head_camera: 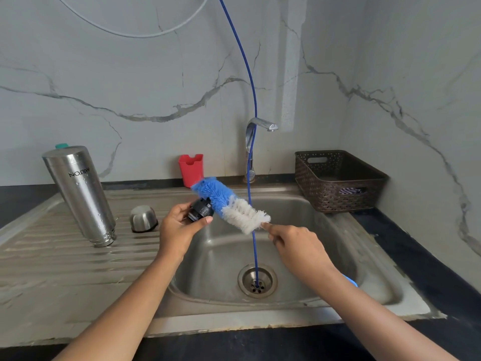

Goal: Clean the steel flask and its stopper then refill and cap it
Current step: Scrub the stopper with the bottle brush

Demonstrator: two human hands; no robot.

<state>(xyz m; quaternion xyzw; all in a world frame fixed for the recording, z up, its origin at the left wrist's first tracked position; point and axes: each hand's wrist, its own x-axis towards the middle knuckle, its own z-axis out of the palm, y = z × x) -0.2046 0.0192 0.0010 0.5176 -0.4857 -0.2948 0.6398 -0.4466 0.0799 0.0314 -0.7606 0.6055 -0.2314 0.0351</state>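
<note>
Over the sink (pixel 325 230), presumably so drips fall in, the left hand (pixel 177 230) pinches the stopper (pixel 200 211) between thumb and fingers. The right hand (pixel 296 243), curled round the handle, lays the brush (pixel 234 207) against it. At 9 o'clock the steel flask (pixel 80 194) stands mouth-down, likely draining.

Blue-and-white bottle brush (pixel 231 205), black stopper (pixel 200 210), silver flask (pixel 79 188), red holder (pixel 190 169), brown perforated basket (pixel 338 178).

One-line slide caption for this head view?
Over the sink, left hand holds the black stopper, right hand holds a blue-and-white bottle brush against it; steel flask stands mouth-down on the drainboard.
</note>
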